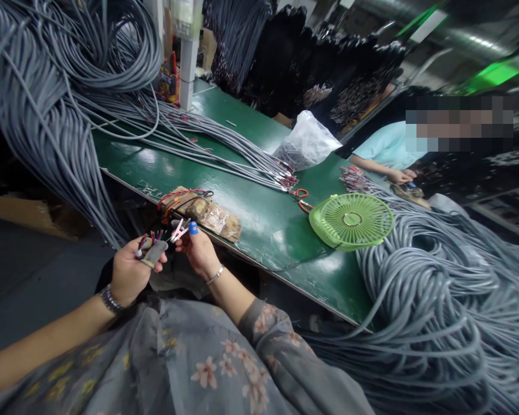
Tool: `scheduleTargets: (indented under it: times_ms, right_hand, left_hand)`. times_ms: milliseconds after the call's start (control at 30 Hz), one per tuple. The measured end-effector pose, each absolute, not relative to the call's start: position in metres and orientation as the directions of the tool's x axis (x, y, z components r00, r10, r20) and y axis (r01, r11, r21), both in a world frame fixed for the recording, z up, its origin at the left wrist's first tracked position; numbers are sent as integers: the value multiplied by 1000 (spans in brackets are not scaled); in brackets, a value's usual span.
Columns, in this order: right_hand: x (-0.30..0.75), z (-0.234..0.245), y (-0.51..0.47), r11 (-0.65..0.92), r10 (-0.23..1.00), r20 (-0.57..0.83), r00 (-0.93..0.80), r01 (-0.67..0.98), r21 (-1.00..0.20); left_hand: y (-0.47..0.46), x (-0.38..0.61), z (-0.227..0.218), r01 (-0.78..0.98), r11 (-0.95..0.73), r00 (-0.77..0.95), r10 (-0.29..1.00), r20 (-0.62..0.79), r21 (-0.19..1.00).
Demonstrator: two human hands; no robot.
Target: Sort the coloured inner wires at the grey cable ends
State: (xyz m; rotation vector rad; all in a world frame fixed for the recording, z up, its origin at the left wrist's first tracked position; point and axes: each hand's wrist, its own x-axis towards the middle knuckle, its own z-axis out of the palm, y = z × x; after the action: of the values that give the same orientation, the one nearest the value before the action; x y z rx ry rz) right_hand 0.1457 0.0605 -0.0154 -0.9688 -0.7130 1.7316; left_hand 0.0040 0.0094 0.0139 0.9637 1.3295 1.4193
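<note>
My left hand (130,270) is closed round the end of a grey cable (154,251), whose coloured inner wires (155,236) stick up from my fingers. My right hand (198,249) pinches a small pink and white tool (179,230) right at those wire tips; a blue cap (193,227) covers one fingertip. Both hands hover just in front of the near edge of the green table (259,213). A taped brown block (207,212) with red wire lies on the table edge right behind my hands.
Big bundles of grey cable hang at the left (47,115) and pile at the right (436,300). A green fan (352,219) lies face up on the table. A row of grey cables (225,144), a plastic bag (306,141) and orange-handled scissors (301,199) lie farther back. A co-worker's hand (400,176) works at the far right.
</note>
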Motion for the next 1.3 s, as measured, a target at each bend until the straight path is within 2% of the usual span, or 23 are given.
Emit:
scheduleTargets:
  times_ms: [133, 400, 633, 767, 933, 1067, 1167, 1300]
  right_hand:
    - [143, -15, 67, -453, 890, -333, -312, -515, -727]
    - [137, -17, 71, -448, 893, -375, -251, -582, -678]
    - [143, -16, 64, -525, 851, -391, -350, -590, -614]
    - [152, -19, 59, -551, 834, -424, -354, -584, -596]
    - [159, -27, 53, -502, 865, -396, -309, -520, -690]
    - [171, -31, 41, -367, 930, -317, -187, -407, -836]
    - [184, -30, 27, -207, 976, -181, -123, -250, -946]
    - [191, -22, 10, -20, 982, 0, -190, -101, -995]
  left_hand:
    - [12, 6, 15, -36, -6, -235, 972, -2, 999]
    - [13, 6, 17, 48, -16, -204, 979, 25, 999]
    - [6, -2, 3, -10, 59, -177, 982, -60, 998]
    - [5, -6, 4, -151, 180, -186, 961, -207, 972]
    - [8, -6, 6, -261, 284, -164, 929, -333, 923]
    - [7, 1, 5, -315, 231, -74, 961, -267, 921]
    - [4, 8, 2, -263, 208, -21, 975, -221, 942]
    - [-1, 12, -7, -106, 311, 124, 947, -298, 944]
